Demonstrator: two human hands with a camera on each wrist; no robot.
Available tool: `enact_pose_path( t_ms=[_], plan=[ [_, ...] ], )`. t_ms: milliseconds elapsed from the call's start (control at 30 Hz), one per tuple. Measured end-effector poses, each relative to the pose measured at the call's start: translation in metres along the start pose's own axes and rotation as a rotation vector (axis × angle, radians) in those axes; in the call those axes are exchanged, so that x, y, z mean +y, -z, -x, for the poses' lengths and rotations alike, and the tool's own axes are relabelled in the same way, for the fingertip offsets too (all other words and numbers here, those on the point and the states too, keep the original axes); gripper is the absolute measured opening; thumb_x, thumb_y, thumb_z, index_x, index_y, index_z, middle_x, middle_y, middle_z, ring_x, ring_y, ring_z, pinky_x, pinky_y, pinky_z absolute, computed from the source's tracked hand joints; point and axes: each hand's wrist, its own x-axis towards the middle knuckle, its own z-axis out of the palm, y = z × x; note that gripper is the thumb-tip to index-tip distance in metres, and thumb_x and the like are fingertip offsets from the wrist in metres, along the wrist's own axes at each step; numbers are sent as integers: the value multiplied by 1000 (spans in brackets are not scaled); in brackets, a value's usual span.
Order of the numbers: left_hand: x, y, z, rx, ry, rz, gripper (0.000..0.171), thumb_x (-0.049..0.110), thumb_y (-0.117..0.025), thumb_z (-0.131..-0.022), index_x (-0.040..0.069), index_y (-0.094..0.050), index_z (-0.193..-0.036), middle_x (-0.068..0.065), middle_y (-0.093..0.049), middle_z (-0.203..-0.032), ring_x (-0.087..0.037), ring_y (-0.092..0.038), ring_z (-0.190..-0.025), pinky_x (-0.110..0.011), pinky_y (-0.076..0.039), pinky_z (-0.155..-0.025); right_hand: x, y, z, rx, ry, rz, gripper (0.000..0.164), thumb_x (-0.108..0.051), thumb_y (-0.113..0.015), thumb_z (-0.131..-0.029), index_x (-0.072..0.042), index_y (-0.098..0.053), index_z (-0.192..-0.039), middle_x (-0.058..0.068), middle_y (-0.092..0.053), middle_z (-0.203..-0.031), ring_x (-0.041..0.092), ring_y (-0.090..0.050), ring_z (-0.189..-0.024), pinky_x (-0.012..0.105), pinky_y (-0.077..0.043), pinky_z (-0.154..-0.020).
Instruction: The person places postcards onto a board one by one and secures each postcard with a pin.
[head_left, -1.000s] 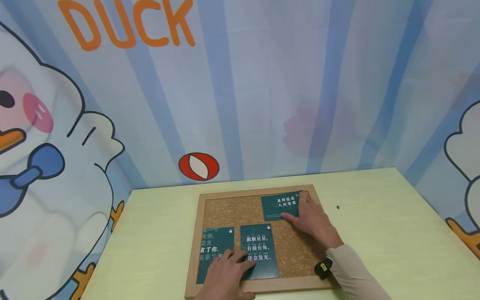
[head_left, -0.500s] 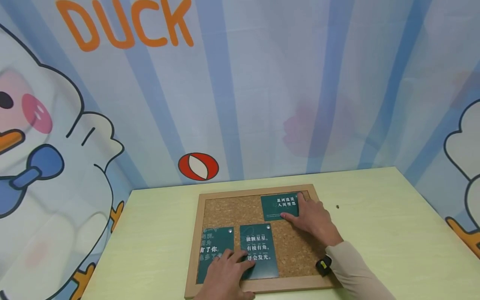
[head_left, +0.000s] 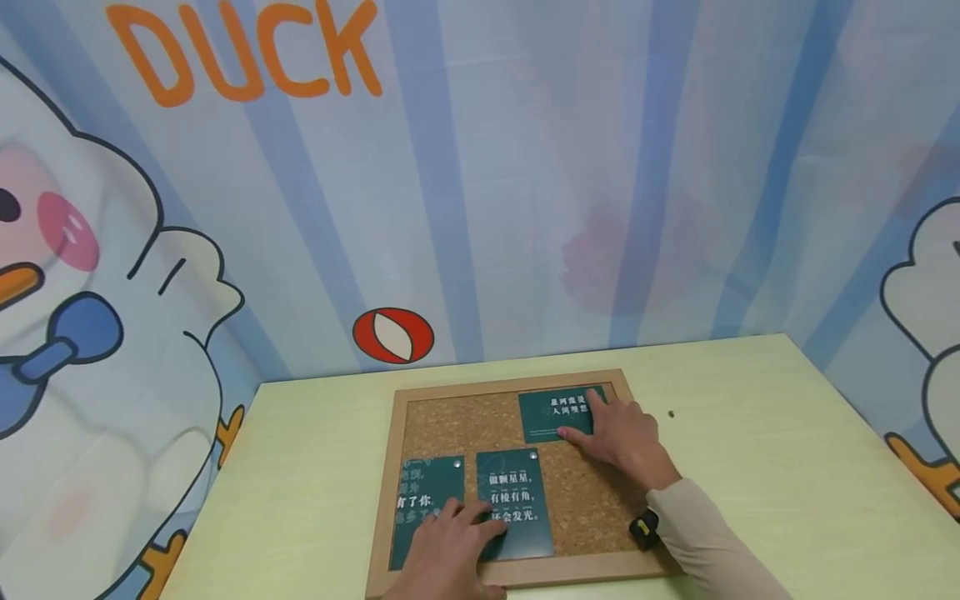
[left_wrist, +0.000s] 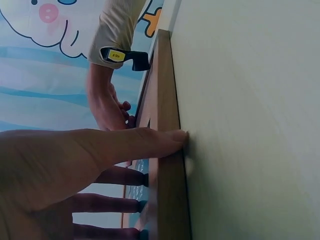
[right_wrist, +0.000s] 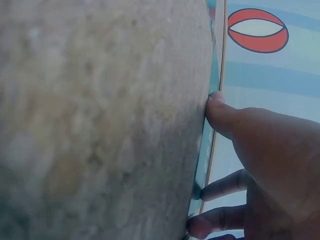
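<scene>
A wood-framed cork board (head_left: 461, 425) lies on the table. In the head view my left hand (head_left: 444, 554) rests near its front left part, fingertips on two dark green cards, the left card (head_left: 414, 533) and the middle card (head_left: 525, 542). The left wrist view shows its thumb (left_wrist: 160, 142) laid straight over the frame's outer side. My right hand (head_left: 628, 437) presses a third green card (head_left: 538, 417) at the board's back right. Its index finger touches the upper right corner, covering what lies beneath; the thumb touches the lower edge.
Silver pins hold the left card's corner (head_left: 457, 464) and the middle card's corner (head_left: 533, 456). A small dark object (head_left: 671, 413) lies on the pale table (head_left: 757, 450) right of the board. A printed curtain (head_left: 517, 192) stands behind the table.
The third card's upper right corner, earlier slightly raised, now lies lower. My right index finger has moved slightly down and left over it. The left hand has stayed in place.
</scene>
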Motion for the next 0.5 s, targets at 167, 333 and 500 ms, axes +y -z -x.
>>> enact_pose_path(
  t_ms=[167, 333, 500],
  plan=[
    [0, 9, -5, -37, 20, 73, 74, 76, -84, -67, 32, -75, -126, -1, -63, -134, -30, -60, -112, -58, -55, -89, 4, -2, -1, 7, 13, -21, 86, -69, -65, -91, -7, -49, -148, 19, -62, -85, 26, -52, -61, 41, -45, -50],
    [-2, 17, -14, -49, 11, 127, 70, 79, -78, -69, 30, -79, -118, -2, -65, -127, -27, -60, -105, -57, -54, -90, 7, -6, -3, 8, 21, -47, 86, -69, -65, -91, -8, -48, -149, 20, -64, -91, 26, -53, -62, 41, -46, -50],
    [-10, 26, -29, -41, -57, 210, 55, 71, -80, -77, 27, -80, -110, 3, -69, -110, -14, -59, -90, -43, -57, -83, 10, -11, -4, 10, 21, -56, 87, -71, -64, -91, -8, -47, -149, 21, -64, -93, 26, -53, -61, 42, -47, -50]
  ],
)
